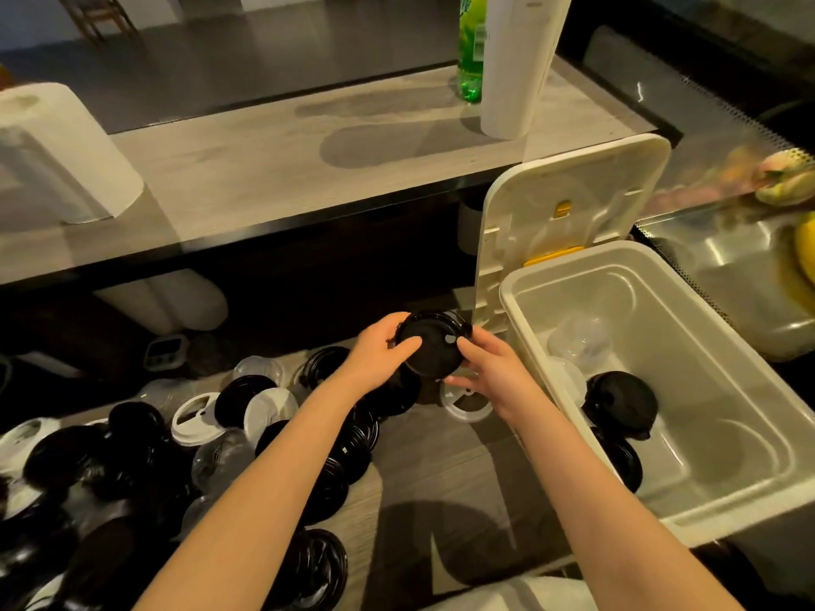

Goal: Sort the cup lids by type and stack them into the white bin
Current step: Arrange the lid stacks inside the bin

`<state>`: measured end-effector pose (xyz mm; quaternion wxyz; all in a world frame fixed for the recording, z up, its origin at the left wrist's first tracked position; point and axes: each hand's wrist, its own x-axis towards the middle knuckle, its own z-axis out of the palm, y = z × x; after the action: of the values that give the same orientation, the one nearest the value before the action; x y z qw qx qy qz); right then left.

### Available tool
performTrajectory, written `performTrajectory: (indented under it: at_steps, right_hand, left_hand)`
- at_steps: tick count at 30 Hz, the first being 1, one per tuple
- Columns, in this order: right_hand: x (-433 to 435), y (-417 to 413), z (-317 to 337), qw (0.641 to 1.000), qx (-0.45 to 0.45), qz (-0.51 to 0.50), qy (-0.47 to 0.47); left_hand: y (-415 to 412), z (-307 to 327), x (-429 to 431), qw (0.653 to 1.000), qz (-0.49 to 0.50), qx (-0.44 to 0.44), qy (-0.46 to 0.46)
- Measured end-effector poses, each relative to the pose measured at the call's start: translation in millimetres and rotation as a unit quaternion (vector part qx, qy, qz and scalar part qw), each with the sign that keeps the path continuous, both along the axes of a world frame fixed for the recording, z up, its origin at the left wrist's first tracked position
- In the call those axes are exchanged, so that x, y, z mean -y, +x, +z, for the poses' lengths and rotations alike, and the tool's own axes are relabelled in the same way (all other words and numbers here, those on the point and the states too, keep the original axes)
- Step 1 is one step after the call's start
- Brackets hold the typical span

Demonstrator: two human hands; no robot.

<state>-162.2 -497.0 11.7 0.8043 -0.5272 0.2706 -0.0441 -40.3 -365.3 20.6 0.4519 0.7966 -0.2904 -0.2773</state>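
Observation:
Both hands hold a small stack of black cup lids (431,346) above the wooden table, just left of the white bin (749,487). My left hand (383,351) grips the stack's left edge with the thumb on top. My right hand (487,372) grips its right edge. Inside the bin sit a stack of black lids (624,401) and some clear domed lids (580,339). A loose heap of black, white and clear lids (176,443) covers the table at the left. One white lid (465,401) lies under my right hand.
The bin's hinged white cover (569,205) stands upright behind it. A raised wooden shelf (282,169) carries a paper towel roll (66,156), a green bottle (472,50) and a tall white cylinder (516,63). A metal tray with fruit (749,266) sits at the right.

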Motion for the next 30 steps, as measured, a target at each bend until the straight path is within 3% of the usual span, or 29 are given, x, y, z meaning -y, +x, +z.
performTrajectory:
  at_steps: [2, 4, 6, 9, 12, 15, 18, 22, 25, 30]
  right_hand:
    - [0.3, 1.6, -7.3, 0.999, -0.022, -0.009, -0.033]
    - [0.0, 5.4, -21.7, 0.987, -0.084, -0.04, -0.129]
    - [1.5, 5.7, -39.3, 0.943, -0.176, -0.056, -0.277]
    - [0.3, -2.2, -60.7, 0.847, -0.244, 0.101, -0.46]
    - [-5.9, -7.9, -74.9, 0.764, -0.27, 0.239, -0.535]
    - [-3.6, -6.0, -80.1, 0.734, -0.275, 0.238, -0.573]
    - [2.6, -0.8, -69.7, 0.755, -0.251, 0.228, -0.561]
    - [-3.0, 4.4, -45.3, 0.836, -0.196, 0.148, -0.49]
    - [-12.3, 4.2, -17.2, 0.883, -0.094, 0.061, -0.455]
    - [-8.2, -5.0, 42.5, 0.894, 0.024, 0.002, -0.447]
  left_hand:
    - [0.7, -2.3, -4.2, 1.0, 0.006, 0.006, 0.008]
    - [1.9, -4.6, -8.8, 0.999, 0.027, 0.027, 0.023]
    - [2.4, -4.3, -14.4, 0.997, 0.057, 0.041, 0.035]
    - [5.4, -1.6, -24.3, 0.995, 0.079, 0.042, 0.039]
    - [7.1, 2.4, -32.4, 0.994, 0.09, 0.038, 0.04]
    - [5.4, 6.9, -37.8, 0.992, 0.112, 0.023, 0.045]
    - [5.1, 5.3, -41.6, 0.989, 0.14, 0.014, 0.04]
    - [1.3, 13.0, -43.8, 0.982, 0.185, -0.025, 0.022]
    - [0.6, 17.5, -48.3, 0.974, 0.226, -0.027, -0.007]
    - [-14.3, 32.6, -41.2, 0.96, 0.272, -0.01, -0.062]
